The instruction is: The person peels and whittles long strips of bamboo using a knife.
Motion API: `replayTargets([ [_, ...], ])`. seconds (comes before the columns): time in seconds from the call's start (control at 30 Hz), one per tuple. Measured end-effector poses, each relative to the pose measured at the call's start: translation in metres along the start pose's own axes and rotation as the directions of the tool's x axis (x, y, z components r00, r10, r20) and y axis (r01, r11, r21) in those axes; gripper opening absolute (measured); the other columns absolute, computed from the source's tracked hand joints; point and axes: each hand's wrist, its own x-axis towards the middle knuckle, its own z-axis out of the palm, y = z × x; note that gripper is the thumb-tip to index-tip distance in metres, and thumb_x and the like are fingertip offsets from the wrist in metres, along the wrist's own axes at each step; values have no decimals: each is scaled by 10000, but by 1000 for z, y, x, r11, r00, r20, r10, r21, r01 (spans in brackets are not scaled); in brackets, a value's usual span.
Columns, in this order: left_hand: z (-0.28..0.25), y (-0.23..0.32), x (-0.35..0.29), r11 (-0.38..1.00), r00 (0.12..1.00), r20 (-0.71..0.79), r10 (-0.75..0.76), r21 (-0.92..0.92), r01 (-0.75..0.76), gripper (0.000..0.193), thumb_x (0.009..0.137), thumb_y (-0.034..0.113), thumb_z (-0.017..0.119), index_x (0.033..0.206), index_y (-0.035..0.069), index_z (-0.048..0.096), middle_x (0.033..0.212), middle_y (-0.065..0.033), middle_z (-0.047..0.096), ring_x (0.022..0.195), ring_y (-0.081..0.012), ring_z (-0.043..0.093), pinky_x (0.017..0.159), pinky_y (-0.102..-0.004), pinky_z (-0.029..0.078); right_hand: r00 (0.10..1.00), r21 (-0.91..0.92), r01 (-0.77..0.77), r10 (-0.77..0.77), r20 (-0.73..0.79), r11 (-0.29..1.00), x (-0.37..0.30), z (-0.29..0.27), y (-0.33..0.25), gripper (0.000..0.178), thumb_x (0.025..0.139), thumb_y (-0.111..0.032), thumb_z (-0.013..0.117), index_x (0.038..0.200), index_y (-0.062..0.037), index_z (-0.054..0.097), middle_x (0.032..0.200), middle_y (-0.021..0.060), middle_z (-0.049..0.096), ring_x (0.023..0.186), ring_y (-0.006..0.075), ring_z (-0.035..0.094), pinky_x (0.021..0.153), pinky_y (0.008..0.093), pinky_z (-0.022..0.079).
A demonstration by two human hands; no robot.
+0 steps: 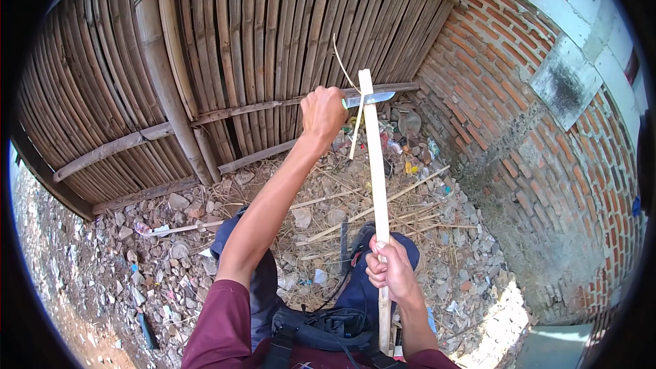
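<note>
My left hand (324, 117) is stretched far out, closed around the handle of a knife (378, 98). The knife's blade lies across a long pale strip of wood or bamboo (376, 171) near its far end. A thin curled shaving (344, 63) stands up beside the blade, and a narrow sliver (356, 135) hangs below it. Close to my body, my right hand (391, 268) grips the pale strip lower down, its fingers wrapped round it. The strip's near end runs down past my waist, beside a black bag (321, 328).
Ahead stands a bamboo slat wall (273, 41) with a horizontal rail. A brick wall (533, 143) rises on the right. Stones, litter and thin cut strips (328, 198) cover the ground. A dark long object (147, 330) lies at the lower left.
</note>
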Motion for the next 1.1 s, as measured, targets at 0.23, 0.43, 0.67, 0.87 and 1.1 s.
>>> replayTargets([
  [0.23,21,-10,15,994,997,67,44,98,-51,129,796,51,671,814,19,795,874,-291,734,821,-469,741,722,-572,562,1000,-16,14,-14,-20,1000,5,-8,0,185,1105,-284,462,1010,-124,460,646,-63,336,467,33,276,411,233,223],
  [0.43,60,-11,9,988,983,160,-91,137,69,132,835,47,697,902,-20,789,928,-282,752,881,-465,758,794,-579,589,999,12,19,-18,-45,1000,10,-28,6,176,1108,-267,458,1011,-120,451,656,-61,353,468,35,287,410,237,225],
  [0.67,9,-155,51,892,933,19,-360,299,338,189,866,138,769,906,-46,792,979,-286,775,913,-432,782,760,-508,650,992,71,-57,65,-110,996,-23,-55,35,134,1087,-242,451,1005,-135,445,651,-66,327,473,35,247,412,240,195],
  [0.87,16,-226,-28,792,788,380,-486,573,212,215,884,183,778,1042,40,812,1115,-209,792,1029,-373,784,825,-476,652,999,-19,7,-8,-49,1000,-12,-66,-2,174,1079,-274,490,1000,-119,478,640,-72,322,480,23,261,407,220,211],
  [1.1,45,-305,-111,746,-198,732,-652,666,6,442,902,346,850,1259,98,771,1009,-93,786,898,-202,754,725,-363,585,991,-233,-2,-29,-129,972,-19,-75,-15,180,1096,-286,471,1005,-132,496,683,-60,375,533,35,302,455,227,249],
])
